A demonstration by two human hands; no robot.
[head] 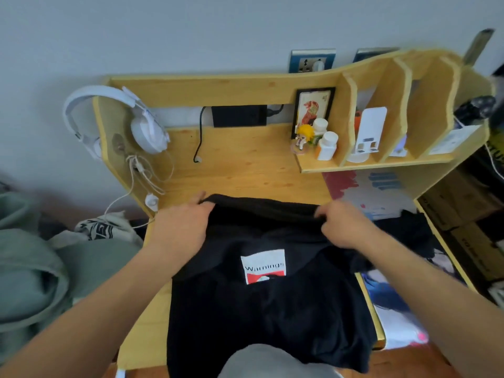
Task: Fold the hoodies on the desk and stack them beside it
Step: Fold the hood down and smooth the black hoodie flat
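A black hoodie (pixel 272 317) with a white and red "Warning" print lies across the wooden desk (pixel 234 162), its near part hanging over the front edge. My left hand (pixel 181 226) grips the far folded edge of the hoodie at its left. My right hand (pixel 345 225) grips the same edge at its right. The fabric between both hands is lifted into a dark roll. More dark clothing (pixel 409 233) lies at the right of the desk.
White headphones (pixel 141 124) and cables hang on the desk's left side panel. A shelf (pixel 381 162) at the back right holds bottles, a figurine and a picture frame. Grey-green and white garments (pixel 35 268) lie left of the desk. Cardboard boxes (pixel 469 236) stand at the right.
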